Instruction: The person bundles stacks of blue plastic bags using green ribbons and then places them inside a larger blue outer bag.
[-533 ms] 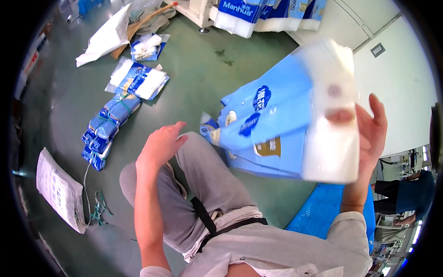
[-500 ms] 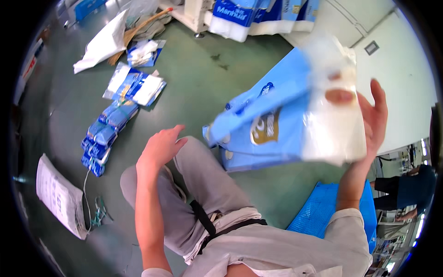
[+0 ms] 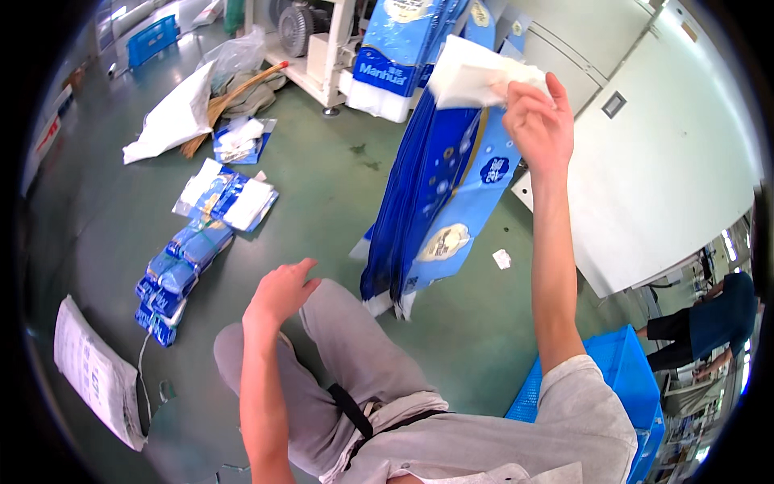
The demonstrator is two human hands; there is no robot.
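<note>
A stack of flat blue plastic packaging bags hangs in front of me, its lower end a little above the green floor or just touching it; I cannot tell which. My right hand is raised and closed on the white upper end of the stack, with the thumb side hidden behind it. Near my bent left knee, my left hand holds nothing. Its fingers stretch forward and the thumb stands apart, well to the left of the bags.
On the left floor lie several tied blue bag bundles, a white sack and a broom. More bags hang beside a white machine frame. A blue crate sits at my right. Another person stands far right.
My right hand has moved up and leftward, and the bag stack has swung from lying sideways to hanging down. A white scrap on the floor has come into sight. My left hand stays about where it was.
</note>
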